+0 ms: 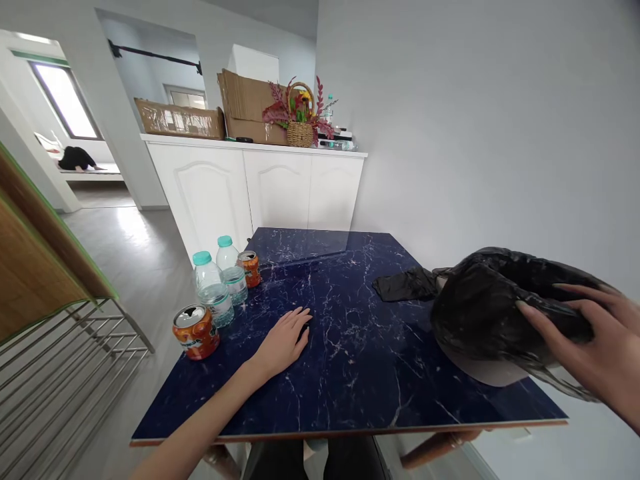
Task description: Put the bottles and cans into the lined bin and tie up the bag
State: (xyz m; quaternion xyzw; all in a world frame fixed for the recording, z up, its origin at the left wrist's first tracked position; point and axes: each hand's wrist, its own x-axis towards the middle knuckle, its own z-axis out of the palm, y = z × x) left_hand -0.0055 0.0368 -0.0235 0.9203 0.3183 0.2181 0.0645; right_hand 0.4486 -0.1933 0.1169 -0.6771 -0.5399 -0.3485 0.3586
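L edge of tabletop (350, 373): near orange can (197, 337), near bottle (213, 290), far bottle (233, 275), far orange can (251, 270), all upright in a row, prob. parked there to stay out of the hands' way. L grip (281, 342) palm-down mid-tabletop, fingers loosely extended, holding nothing, prob. just bracing. R of ctr: flat black plastic (404, 287). R side: black bag (475, 313) draped over grey container (493, 370), prob. so rim stays put. R grip (600, 333) spread at bag's mouth, thumb on near rim, fingers over opening, prob. keeping it wide.
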